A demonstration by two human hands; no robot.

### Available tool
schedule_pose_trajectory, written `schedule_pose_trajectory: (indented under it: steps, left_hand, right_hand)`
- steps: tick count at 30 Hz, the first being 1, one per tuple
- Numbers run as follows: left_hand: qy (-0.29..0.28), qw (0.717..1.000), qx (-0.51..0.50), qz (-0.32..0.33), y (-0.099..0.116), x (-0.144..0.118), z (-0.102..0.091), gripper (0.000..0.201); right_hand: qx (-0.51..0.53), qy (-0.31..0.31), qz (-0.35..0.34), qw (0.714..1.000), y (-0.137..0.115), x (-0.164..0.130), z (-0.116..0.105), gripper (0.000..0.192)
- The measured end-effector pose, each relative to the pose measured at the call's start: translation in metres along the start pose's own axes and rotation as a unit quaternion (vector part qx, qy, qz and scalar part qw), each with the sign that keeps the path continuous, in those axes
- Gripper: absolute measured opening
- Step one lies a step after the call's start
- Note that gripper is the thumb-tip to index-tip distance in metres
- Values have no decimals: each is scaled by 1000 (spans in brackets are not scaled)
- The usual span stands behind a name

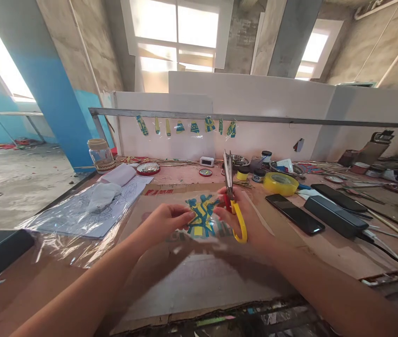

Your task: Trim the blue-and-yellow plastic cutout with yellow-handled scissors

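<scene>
A flat teal-and-yellow painted cutout [200,216] with a branching shape and shiny film edges is held low over the work board. My left hand [165,220] pinches its left edge between thumb and fingers. On the other side, my right hand [249,219] has its fingertips at the cutout's right edge; whether they grip it I cannot tell. That same hand carries scissors [229,175] with red and yellow handles, blades pointing up and slightly parted. Beneath both hands lies a film-covered cardboard sheet [191,281].
Several similar painted pieces [194,126] hang from a metal rail [265,120]. Left are film-covered drawings [95,213] and a glass jar [100,157]. Right are a tape roll [281,183], a phone [294,214], a dark power block [335,217] with cables, and paint jars [258,175].
</scene>
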State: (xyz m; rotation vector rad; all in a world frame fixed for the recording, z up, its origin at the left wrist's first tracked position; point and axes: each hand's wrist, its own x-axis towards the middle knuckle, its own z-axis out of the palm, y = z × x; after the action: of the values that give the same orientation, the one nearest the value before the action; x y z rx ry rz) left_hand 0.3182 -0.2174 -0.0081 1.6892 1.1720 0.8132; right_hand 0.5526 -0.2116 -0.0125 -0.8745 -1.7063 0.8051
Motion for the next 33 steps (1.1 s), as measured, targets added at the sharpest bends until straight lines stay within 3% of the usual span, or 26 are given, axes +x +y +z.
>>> schedule_pose_trajectory:
  steps: [2,4,8,12,15,19,23,27,31,33]
  left_hand:
    - [-20,999,37,8,-4,-1,5,47]
    - [2,995,100,24,-7,-1,5,47]
    - [174,955,209,119,-4,-2,-4,69]
    - [228,896,254,284,13,-9,-13,75]
    - [255,856,298,337,23,-15,-15,71]
    - [282,837,337,327,25,-17,-12,41]
    - [279,845,325,320,26,-15,-10,8]
    - [324,874,210,296,29,-14,-14,13]
    - [387,868,166,262,29,-13,-25,15]
    - [382,868,178,263,28,-12,-29,18]
  right_hand:
    - [-13,-11,-20,1000,2,-3,2,28]
    - [-62,4,-58,996,4,-4,1,22]
    - [-209,24,-130,969,4,2,-14,20]
    - [-403,-45,-206,891,-8,8,-30,41]
    - [-509,-100,-220,826,-23,7,-33,47]
    - [-579,-145,-216,773,-40,2,-26,45]
    - [-592,-152,-215,762,-46,-2,-19,44]
    - [-603,-152,-206,755,-45,-2,-18,45]
    - [-625,-139,-187,745,-41,0,-24,46]
    - [-634,-130,-175,742,-40,1,-27,47]
